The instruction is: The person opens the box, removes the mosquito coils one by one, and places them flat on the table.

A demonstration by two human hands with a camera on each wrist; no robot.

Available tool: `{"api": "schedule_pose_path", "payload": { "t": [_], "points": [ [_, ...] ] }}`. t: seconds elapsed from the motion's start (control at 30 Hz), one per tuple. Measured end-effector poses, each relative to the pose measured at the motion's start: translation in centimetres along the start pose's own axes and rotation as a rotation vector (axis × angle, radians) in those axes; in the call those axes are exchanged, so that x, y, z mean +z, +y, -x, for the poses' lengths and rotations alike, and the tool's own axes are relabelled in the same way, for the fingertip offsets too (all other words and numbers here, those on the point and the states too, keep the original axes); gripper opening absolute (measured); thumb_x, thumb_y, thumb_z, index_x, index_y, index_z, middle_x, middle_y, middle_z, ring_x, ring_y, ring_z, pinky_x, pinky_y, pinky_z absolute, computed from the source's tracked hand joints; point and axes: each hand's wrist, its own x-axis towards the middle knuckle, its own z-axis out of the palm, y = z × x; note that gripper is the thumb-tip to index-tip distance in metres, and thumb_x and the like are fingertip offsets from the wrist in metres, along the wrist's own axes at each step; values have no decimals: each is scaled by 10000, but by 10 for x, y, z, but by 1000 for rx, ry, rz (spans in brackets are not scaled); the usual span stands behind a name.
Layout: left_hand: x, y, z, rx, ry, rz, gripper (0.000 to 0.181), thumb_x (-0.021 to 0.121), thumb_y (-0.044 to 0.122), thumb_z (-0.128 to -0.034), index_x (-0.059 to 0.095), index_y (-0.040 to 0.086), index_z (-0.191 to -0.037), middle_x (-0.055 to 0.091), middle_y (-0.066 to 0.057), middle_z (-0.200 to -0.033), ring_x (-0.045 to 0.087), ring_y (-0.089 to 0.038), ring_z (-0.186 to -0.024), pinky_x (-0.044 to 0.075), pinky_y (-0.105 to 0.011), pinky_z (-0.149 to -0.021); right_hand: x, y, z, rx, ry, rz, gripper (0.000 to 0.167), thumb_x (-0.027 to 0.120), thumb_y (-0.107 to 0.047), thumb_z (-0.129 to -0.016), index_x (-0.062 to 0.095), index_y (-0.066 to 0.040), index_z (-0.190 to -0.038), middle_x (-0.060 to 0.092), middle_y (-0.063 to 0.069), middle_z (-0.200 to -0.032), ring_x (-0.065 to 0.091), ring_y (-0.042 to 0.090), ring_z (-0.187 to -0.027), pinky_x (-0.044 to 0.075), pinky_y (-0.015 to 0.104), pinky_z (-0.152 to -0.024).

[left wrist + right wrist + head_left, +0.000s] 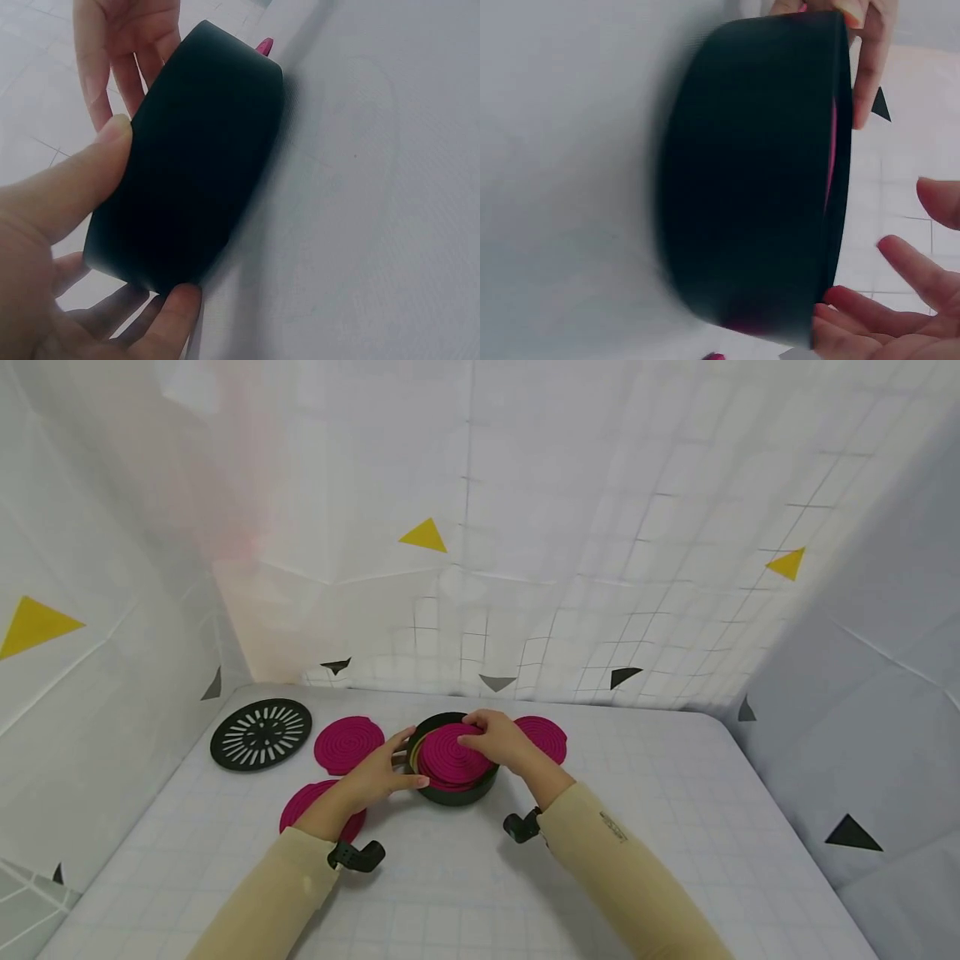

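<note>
A round dark green holder (453, 797) stands on the table, also seen from the side in the left wrist view as a dark wall (187, 157). Magenta coasters with ringed grooves are piled inside; the top coaster (453, 753) lies unevenly, overlapping those below. My left hand (378, 777) grips the holder's left side, thumb at the near rim and fingers round the far side. Over the right rim is my right hand (502, 742), its thumb above the top coaster. In the right wrist view, its lower fingers (855, 319) touch the rim, with thumb and index finger spread apart.
Loose magenta coasters lie about: one left of the holder (348, 745), one partly under my left forearm (288, 810), one behind my right hand (543, 737). A black slotted disc (261, 735) lies at the far left. White sheeting (360, 618) rises behind the table.
</note>
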Motion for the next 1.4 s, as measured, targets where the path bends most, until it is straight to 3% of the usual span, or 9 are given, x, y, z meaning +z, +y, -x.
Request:
{"api": "schedule_pose_path", "payload": {
  "t": [0.33, 0.97, 1.27, 1.4],
  "points": [
    [1, -2, -2, -6, -5, 14, 1053, 856, 379, -793, 202, 247, -1608, 292, -161, -1611, 298, -386, -1465, 416, -589, -1053, 0, -6, -8, 66, -56, 30, 479, 696, -236, -950, 576, -58, -1378, 547, 187, -1302, 520, 287, -1160, 493, 460, -983],
    [-1, -2, -2, 18, -9, 13, 1054, 856, 370, -795, 201, 224, -1608, 311, -171, -1600, 317, -390, -1454, 454, -581, -1017, -1, -8, -3, 56, -86, 7, 425, 696, -242, -952, 610, -81, -1336, 606, 153, -1288, 575, 310, -1194, 517, 473, -970],
    [0, -3, -1, 22, -9, 5, 1055, 853, 381, -797, 198, 227, -1609, 315, -166, -1599, 324, -383, -1453, 448, -579, -1025, 1, -5, -6, 48, -82, 5, 427, 674, -228, -968, 598, -61, -1354, 532, 194, -1399, 480, 333, -1313, 439, 514, -1059],
    [-1, -2, 0, 19, -8, 10, 1051, 853, 371, -799, 197, 232, -1609, 314, -165, -1600, 322, -383, -1454, 453, -580, -1019, 1, -4, -9, 49, -93, 7, 425, 675, -225, -967, 598, -59, -1351, 539, 199, -1376, 500, 328, -1277, 457, 505, -1040]
  ]
}}
